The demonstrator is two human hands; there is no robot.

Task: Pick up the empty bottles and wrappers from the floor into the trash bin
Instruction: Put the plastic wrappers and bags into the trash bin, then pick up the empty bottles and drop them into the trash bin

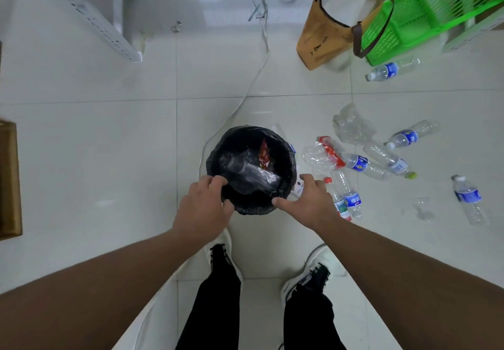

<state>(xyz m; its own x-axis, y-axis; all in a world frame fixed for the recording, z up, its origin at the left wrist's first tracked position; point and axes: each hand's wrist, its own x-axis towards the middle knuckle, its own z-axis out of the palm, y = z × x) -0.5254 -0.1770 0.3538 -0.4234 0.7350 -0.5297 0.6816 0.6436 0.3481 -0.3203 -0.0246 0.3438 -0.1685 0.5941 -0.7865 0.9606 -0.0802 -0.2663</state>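
A round trash bin lined with a black bag stands on the white tile floor. Inside lie a clear bottle and a red wrapper. My left hand rests over the bin's near-left rim, fingers curled on the bag. My right hand hovers at the near-right rim, fingers spread, holding nothing. Several empty bottles lie right of the bin: a red-capped one, a blue-labelled one, a crushed one with a red label, and another far right.
A brown paper bag and a green plastic basket stand at the back right, with a bottle in front. A white cable runs to the bin. A white rack is at the back left, a cardboard box at the left edge.
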